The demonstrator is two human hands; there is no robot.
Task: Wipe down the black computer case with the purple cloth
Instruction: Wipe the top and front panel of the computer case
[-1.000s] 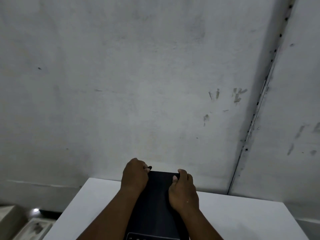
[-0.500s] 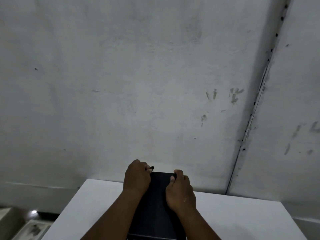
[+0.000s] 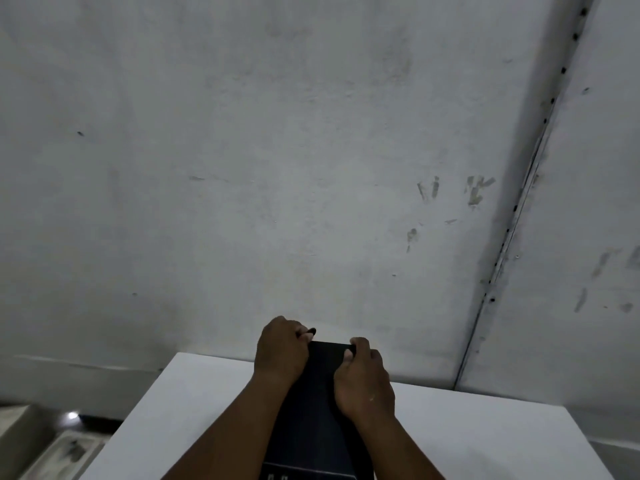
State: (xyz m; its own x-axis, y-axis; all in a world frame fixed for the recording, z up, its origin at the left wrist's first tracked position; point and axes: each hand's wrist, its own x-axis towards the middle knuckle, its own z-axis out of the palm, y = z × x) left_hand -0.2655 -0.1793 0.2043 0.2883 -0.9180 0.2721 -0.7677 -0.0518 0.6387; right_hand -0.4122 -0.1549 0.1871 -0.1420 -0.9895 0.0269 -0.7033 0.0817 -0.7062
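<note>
A: Where's the black computer case (image 3: 317, 407)?

B: Standing on the white tabletop (image 3: 485, 434), its far end toward the grey wall (image 3: 277, 168). Only the top panel shows.

A: Hands?

B: Left hand (image 3: 281, 348) has its fingers curled over the case's far-left corner, gripping it. Right hand (image 3: 363, 379) has its fingers clamped on the far-right edge, thumb on the top panel.

A: Purple cloth?

B: Not in view. A small dark tip (image 3: 311, 330) pokes out past the left fingers; can't tell what it is.

A: Handling?

B: My read: rigid sheet-metal box, heavy, won't flex, and the smooth painted panel is probably slick. Best hold is at the corners and edges, as now. Risk is it sliding on the tabletop under wiping pressure, so keep one hand bracing a far corner while the other wipes.
</note>
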